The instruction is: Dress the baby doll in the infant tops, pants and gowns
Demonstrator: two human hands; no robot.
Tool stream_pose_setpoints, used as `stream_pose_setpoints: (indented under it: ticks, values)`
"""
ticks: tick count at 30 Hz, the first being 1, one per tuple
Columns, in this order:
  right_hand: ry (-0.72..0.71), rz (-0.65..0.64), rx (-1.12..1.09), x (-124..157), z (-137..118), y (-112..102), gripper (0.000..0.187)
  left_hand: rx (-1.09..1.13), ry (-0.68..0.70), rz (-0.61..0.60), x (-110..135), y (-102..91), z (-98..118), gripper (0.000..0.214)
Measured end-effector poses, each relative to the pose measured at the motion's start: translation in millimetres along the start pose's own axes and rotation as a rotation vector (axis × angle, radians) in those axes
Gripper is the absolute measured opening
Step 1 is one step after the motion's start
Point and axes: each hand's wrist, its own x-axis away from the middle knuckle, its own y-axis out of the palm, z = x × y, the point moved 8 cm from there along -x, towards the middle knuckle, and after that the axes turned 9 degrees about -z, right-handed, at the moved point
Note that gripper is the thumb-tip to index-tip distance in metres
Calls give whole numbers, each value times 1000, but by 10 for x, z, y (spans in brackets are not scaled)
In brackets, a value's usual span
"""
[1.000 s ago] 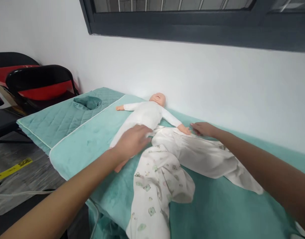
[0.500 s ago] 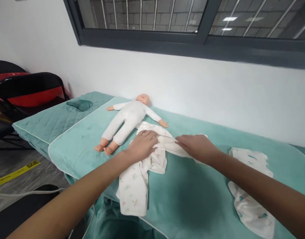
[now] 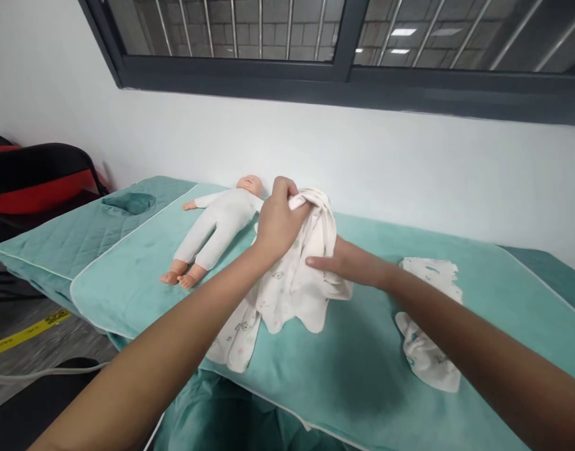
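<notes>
A white baby garment (image 3: 292, 300) with small coloured prints is partly lifted off the green bed cover, one long sleeve or leg trailing toward the near edge. My left hand (image 3: 280, 219) pinches a gathered edge of it at the top. Lower and to the right, my right hand (image 3: 346, 260) grips the bunched cloth, thumb in front; its fingers are hidden behind or inside the fabric. To the left lies a baby doll (image 3: 228, 222) on its back in a white body suit. My left hand and the garment hide one of its arms.
The green padded bed (image 3: 362, 363) runs along a white wall below a barred window (image 3: 222, 31). Folded white printed baby clothes (image 3: 433, 363) lie on the right, partly behind my right forearm. A red and black chair (image 3: 43, 181) stands at the far left.
Both hands have raised the garment from the bed and bunched it. My left hand has moved up to its edge; my right has come closer. The view has shifted slightly right.
</notes>
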Motion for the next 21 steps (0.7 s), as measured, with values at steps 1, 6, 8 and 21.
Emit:
stream_pose_setpoints:
  ticks: [1,6,8,21]
  values:
    - [-7,-57,-69,-24,43,109,56,71,-10,4,0,44,72,16]
    - [-13,120,-367,-68,185,228,43,322,53,-321,138,295,315,29]
    - [-55,205,-532,-47,208,162,43,288,115,-410,267,270,261,49]
    - [-99,201,-788,192,589,164,48,362,-243,-251,934,446,-613,48]
